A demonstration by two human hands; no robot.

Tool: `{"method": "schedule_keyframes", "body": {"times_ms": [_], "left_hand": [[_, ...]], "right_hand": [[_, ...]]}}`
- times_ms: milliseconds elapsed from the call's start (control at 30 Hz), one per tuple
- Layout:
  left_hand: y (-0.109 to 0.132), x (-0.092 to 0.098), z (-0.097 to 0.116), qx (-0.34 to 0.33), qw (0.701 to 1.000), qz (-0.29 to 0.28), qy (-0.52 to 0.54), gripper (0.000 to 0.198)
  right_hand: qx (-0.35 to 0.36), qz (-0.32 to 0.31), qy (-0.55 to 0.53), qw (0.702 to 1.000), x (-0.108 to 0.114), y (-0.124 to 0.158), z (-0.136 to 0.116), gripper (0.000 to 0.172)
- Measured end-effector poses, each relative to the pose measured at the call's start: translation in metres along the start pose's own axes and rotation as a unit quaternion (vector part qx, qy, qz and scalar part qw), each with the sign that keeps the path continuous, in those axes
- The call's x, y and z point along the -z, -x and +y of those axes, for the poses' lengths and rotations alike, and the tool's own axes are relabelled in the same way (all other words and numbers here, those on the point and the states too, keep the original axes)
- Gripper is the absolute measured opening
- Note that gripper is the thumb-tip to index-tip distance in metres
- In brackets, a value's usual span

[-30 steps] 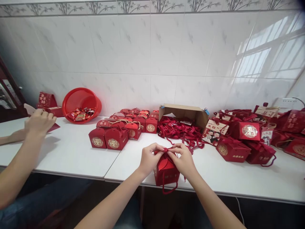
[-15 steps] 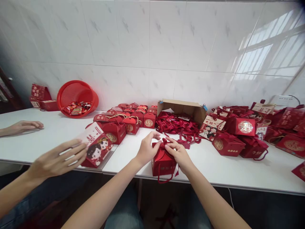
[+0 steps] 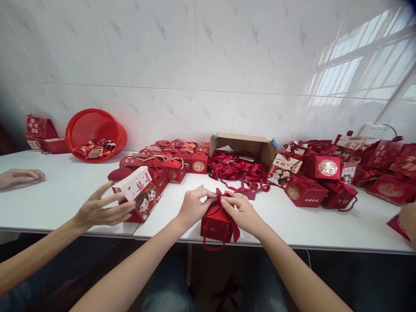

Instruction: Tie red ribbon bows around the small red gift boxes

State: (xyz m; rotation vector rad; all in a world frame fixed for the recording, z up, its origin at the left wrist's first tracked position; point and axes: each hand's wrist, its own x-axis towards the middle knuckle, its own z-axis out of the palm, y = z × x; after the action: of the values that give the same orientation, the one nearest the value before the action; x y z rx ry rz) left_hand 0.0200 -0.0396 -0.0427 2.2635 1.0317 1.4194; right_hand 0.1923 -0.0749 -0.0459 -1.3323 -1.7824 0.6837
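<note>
A small red gift box [image 3: 214, 227] stands near the front edge of the white table, its rope handle hanging down toward me. On its top sits a dark red ribbon [image 3: 219, 195] gathered into a bow. My left hand [image 3: 195, 203] pinches the ribbon from the left with thumb and forefinger. From the other side my right hand [image 3: 242, 210] closes its fingertips on the same ribbon. One ribbon tail drops along the box's right side. The fingertips partly cover the bow, so its exact form is hard to see.
At left, a co-worker's hand [image 3: 105, 206] touches a printed red and white box [image 3: 139, 195]. Behind are several red boxes [image 3: 175, 169], a tipped red basket [image 3: 121, 136] of sweets and a carton [image 3: 264, 149] spilling ribbons. Finished-looking boxes [image 3: 305, 190] pile up at right.
My fingers have drawn in closer on the ribbon. The co-worker's hand and the printed box have moved right. Another person's hand has appeared at the far right edge. The view has shifted slightly.
</note>
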Motion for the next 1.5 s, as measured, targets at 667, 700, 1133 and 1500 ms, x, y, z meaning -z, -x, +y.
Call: {"method": "schedule_keyframes", "body": {"times_ms": [667, 700, 1133, 1500], "left_hand": [[-0.007, 0.005, 0.013, 0.092, 0.995, -0.028, -0.040, 0.010], [-0.007, 0.004, 0.012, 0.100, 0.994, -0.028, -0.041, 0.009], [-0.010, 0.002, -0.006, 0.014, 0.994, -0.058, -0.095, 0.013], [-0.012, 0.003, -0.007, -0.018, 0.985, -0.090, -0.147, 0.015]], "right_hand": [[-0.070, 0.056, 0.004, 0.996, -0.016, 0.008, -0.009, 0.038], [-0.076, 0.056, -0.004, 0.996, -0.016, 0.008, -0.009, 0.038], [-0.069, 0.087, 0.055, 0.992, -0.016, -0.004, -0.008, 0.026], [0.023, 0.121, -0.033, 0.992, -0.005, -0.015, -0.004, 0.009]]}}
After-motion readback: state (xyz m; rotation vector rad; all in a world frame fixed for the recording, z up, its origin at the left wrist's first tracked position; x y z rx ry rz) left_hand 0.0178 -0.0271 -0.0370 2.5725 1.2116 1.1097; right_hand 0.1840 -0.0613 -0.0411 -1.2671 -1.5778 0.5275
